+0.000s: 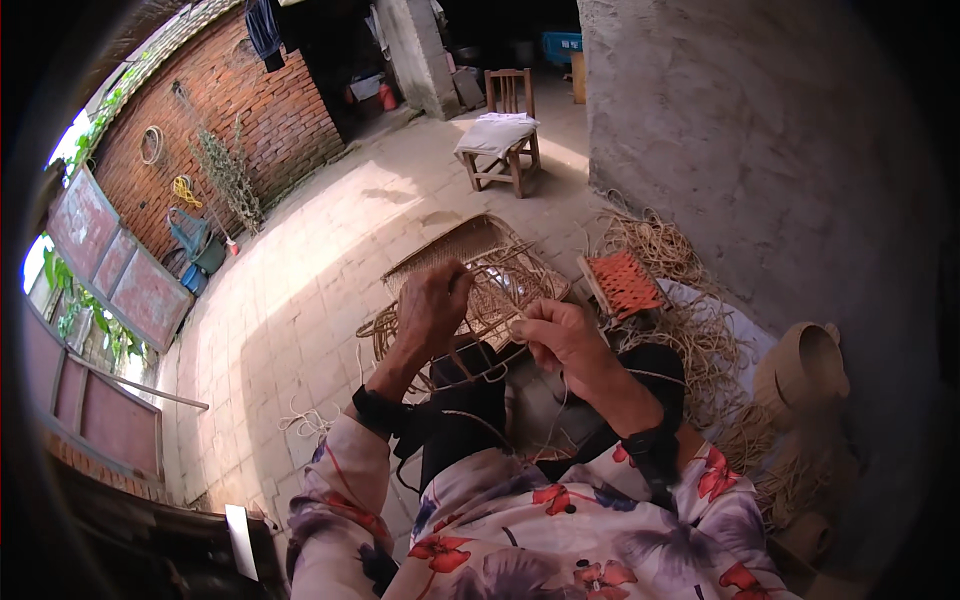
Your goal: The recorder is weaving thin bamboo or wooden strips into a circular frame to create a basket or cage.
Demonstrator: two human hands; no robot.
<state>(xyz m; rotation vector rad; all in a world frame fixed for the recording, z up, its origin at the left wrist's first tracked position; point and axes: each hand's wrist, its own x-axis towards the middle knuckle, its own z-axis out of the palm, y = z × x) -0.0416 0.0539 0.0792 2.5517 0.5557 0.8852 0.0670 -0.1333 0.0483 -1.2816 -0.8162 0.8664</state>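
Observation:
Over my lap sits a loosely woven basket frame (492, 318) of tan, rope-like strands, with open loops on its left side. My left hand (432, 308) is closed over the upper left of this frame, fingers curled on a strand. At the frame's right side, my right hand (562, 335) pinches a thin strand between thumb and forefinger. A pale cord (470, 414) trails across my dark trouser leg. Just beyond the frame stands a brown woven tray (445, 243), partly hidden by my left hand and the strands.
A small stool with an orange woven seat (622, 284) stands to my right, amid heaps of straw cord (655, 243) against a grey wall (740, 150). A round woven basket (790, 372) lies farther right. Ahead is a wooden chair (500, 140) with a cushion.

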